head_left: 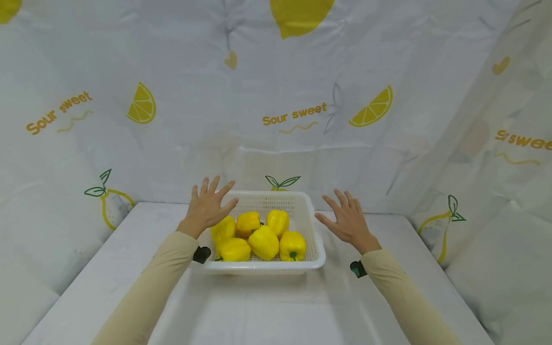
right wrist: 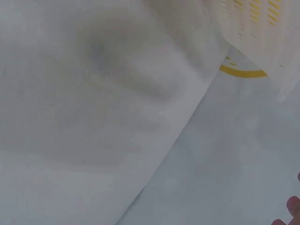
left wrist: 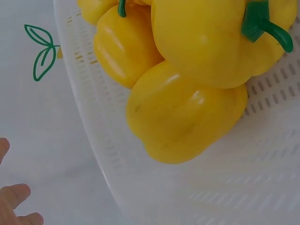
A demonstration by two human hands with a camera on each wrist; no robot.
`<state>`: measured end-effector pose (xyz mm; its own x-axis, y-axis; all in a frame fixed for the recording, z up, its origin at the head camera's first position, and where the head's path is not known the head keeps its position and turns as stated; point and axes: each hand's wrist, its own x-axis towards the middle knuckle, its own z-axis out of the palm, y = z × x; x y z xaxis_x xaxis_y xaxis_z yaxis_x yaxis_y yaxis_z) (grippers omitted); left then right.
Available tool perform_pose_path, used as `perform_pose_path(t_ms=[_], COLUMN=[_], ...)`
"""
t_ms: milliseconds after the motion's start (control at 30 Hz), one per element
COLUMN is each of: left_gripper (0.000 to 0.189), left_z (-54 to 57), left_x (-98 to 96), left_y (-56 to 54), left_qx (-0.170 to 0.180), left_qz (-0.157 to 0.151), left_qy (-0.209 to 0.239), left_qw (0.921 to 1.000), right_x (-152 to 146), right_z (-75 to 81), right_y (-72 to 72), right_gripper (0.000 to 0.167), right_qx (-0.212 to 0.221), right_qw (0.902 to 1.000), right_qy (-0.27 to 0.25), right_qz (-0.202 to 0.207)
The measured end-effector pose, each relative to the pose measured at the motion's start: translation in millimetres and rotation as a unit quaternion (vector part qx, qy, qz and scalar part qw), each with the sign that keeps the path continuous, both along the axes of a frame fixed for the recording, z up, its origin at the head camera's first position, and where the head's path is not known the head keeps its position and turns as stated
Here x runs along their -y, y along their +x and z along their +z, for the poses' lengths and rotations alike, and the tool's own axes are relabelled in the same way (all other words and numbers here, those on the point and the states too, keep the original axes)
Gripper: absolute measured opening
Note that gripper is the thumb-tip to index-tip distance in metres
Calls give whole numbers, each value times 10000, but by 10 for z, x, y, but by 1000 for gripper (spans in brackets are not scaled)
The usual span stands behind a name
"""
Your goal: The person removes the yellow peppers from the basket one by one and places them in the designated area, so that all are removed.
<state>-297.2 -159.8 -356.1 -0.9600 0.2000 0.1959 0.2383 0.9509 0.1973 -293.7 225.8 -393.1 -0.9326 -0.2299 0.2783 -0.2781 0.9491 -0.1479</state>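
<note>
Several yellow bell peppers (head_left: pixel 264 243) with green stems lie in a white perforated plastic basket (head_left: pixel 318 239). My left hand (head_left: pixel 208 203), fingers spread, hovers over the basket's left side and holds nothing. In the left wrist view a yellow bell pepper (left wrist: pixel 183 117) lies near the basket wall (left wrist: pixel 101 154), and only fingertips (left wrist: pixel 16 194) show at the lower left. To the right of the basket, my right hand (head_left: pixel 345 219) is held with fingers spread and nothing in it. The right wrist view catches a corner of the basket (right wrist: pixel 262 33) and a few fingertips (right wrist: pixel 293 206).
The basket stands on a white-covered table (head_left: pixel 258 311). Behind it hangs a white curtain (head_left: pixel 194 120) printed with lemons and lettering, which also closes off the left and right sides. Small dark devices sit at both wrists, below the beige sleeves (head_left: pixel 396 278).
</note>
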Motion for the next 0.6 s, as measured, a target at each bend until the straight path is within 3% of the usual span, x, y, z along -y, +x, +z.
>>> perform_pose_path(t_ms=[367,600], left_gripper=[65,67], left_z=[57,59], left_x=[99,137], left_y=[114,187], left_qx=[371,428], left_qz=[-162,-187], left_qy=[337,470], left_qw=[9986,9978], right_x=[182,262], right_z=[26,16], right_y=[100,134], right_gripper=[70,69], right_qx=[229,339], right_qw=[9984,9956], right_qy=[-120,-384], right_qz=[497,783])
